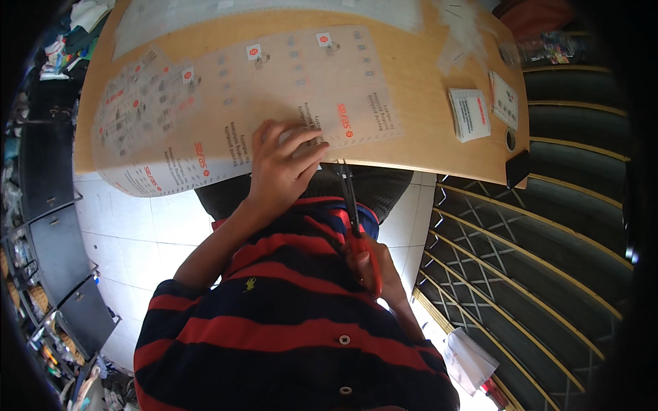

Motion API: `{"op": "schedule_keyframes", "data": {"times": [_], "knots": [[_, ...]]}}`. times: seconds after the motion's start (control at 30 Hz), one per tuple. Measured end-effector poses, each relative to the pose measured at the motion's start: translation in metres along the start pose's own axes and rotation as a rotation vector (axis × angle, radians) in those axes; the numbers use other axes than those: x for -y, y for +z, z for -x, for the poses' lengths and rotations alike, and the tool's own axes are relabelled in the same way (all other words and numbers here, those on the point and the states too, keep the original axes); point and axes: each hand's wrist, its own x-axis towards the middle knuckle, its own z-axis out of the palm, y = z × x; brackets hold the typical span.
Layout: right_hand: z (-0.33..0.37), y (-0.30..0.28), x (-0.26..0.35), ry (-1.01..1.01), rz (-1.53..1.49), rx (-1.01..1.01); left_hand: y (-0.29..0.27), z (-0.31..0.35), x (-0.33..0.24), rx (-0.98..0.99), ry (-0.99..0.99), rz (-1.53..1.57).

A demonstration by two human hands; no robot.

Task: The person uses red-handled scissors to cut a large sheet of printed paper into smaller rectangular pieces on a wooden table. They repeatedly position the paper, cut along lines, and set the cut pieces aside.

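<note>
A large translucent printed sheet (pixel 260 89) with red and dark print lies on the wooden table (pixel 425 68), its near left part hanging over the front edge. My left hand (pixel 281 161) rests on the sheet's near edge, fingers bent, apart and pointing right. A small white bit shows below its fingertips; whether it belongs to the sheet, I cannot tell. In front of my body, my right hand (pixel 384 270) is closed round the red handles of a pair of scissors (pixel 352 205). The dark blades point at the table edge, slightly parted at the tips, right of my left fingertips.
Stacks of small printed cards (pixel 470 115) lie on the table's right side, near a round hole (pixel 510 140). More translucent sheets (pixel 260 20) lie along the far side. A folding metal gate (pixel 521 240) stands at the right, dark cabinets (pixel 58 240) at the left.
</note>
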Motion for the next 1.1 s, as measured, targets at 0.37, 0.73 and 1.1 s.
{"op": "schedule_keyframes", "data": {"times": [0.37,0.73,1.1], "knots": [[-0.030,-0.008,0.005,-0.018,0.102,-0.069,0.010,0.009,-0.002,-0.038,0.020,0.019],[-0.037,0.003,0.012,0.043,0.161,-0.147,0.008,0.008,-0.004,-0.048,0.018,0.035],[-0.044,0.005,0.013,0.056,0.198,-0.133,0.008,0.014,-0.009,-0.050,0.077,0.079]]}}
